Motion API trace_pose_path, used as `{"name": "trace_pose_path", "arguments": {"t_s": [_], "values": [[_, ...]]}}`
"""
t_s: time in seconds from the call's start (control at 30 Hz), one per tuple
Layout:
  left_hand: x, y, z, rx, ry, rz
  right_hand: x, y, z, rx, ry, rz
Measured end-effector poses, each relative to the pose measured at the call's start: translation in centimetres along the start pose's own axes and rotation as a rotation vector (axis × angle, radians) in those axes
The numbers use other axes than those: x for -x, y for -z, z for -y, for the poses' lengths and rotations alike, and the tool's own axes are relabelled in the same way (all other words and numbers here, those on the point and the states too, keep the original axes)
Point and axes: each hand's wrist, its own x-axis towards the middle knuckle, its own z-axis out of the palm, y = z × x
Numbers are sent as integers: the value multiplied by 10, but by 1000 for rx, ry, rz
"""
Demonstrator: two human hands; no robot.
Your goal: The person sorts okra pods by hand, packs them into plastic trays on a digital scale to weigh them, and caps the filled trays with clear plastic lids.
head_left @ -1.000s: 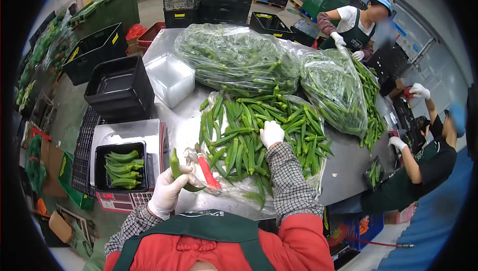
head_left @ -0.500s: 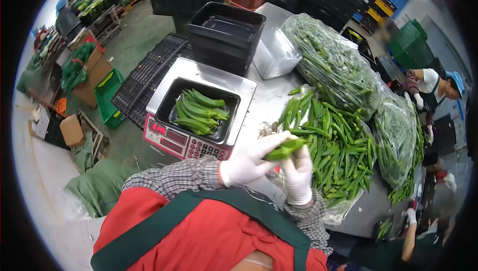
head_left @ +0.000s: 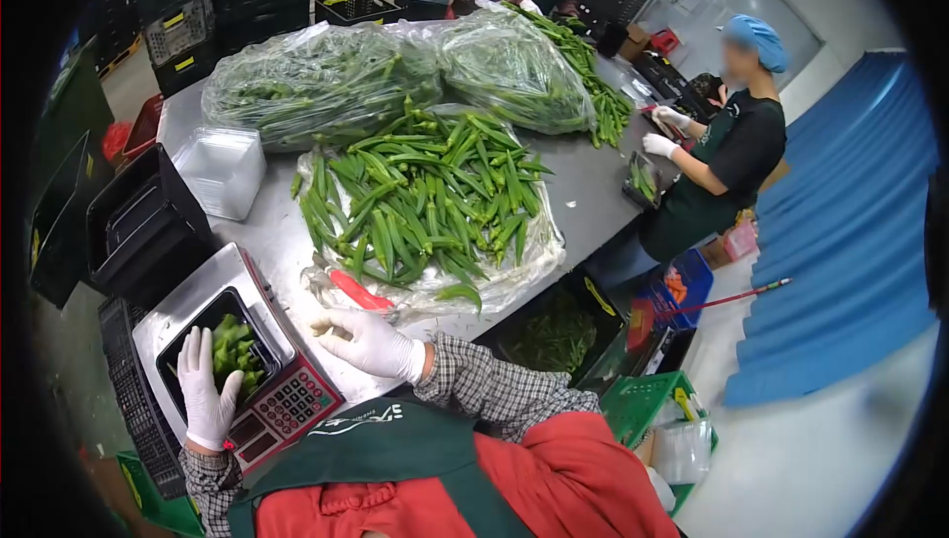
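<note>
My left hand (head_left: 206,388), in a white glove, lies with fingers stretched along the side of a black tray (head_left: 259,309), beside the okra (head_left: 233,348) in it. The hand covers part of the tray. This tray rests on a red and silver digital scale (head_left: 308,380). My right hand (head_left: 371,342), also gloved, hovers at the table's near edge with fingers loosely bent and apart, nothing visible in them. Just beyond it lies a red object (head_left: 358,291) at the edge of a clear plastic sheet (head_left: 539,259). A large pile of loose okra (head_left: 430,197) covers that sheet.
Stacked clear trays (head_left: 225,172) and black trays (head_left: 148,217) stand left on the steel table (head_left: 593,192). Bagged okra (head_left: 321,79) lies behind the pile. A co-worker (head_left: 727,143) stands at the right; another person works at the far end. A green crate (head_left: 643,405) is at lower right.
My view has swung right. The okra between my two hands is no longer there. My left hand has moved to the tray on the scale; my right hand has come away from it.
</note>
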Motion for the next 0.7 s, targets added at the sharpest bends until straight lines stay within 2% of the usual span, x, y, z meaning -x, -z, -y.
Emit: {"name": "trace_pose_path", "arguments": {"t_s": [0.07, 0.2, 0.23, 0.33, 0.4, 0.47, 0.5, 0.53, 0.6, 0.63, 0.7], "values": [[2, 5, -5, -5, 5, 97, 6, -5, -10, 40, -16, 2], [4, 0, -4, -66, 119, 128, 18, -13, -24, -8, 3, -74], [3, 1, -3, -64, 103, 132, 20, -13, -23, -26, -86, -57], [-1, 4, -9, -70, 119, 135, 28, -16, -38, 133, -56, -31], [0, 15, -8, 48, 60, 22, 32, -11, -19, 108, -84, -67], [-1, 43, -4, 16, 5, -278, 30, 1, -36, 185, -78, -111], [4, 51, 6, 67, 75, -373, 27, 9, -30, 240, -44, -154], [9, 57, 20, 123, 130, -487, 22, 18, -27, 252, -105, -151], [25, 71, 43, 153, 211, -601, 18, 36, -51, 332, -77, -247], [35, 79, 50, 75, 256, -622, 15, 43, -63, 473, 0, -293], [50, 82, 60, 105, 340, -665, 7, 52, -87, 633, -82, -337]]}}
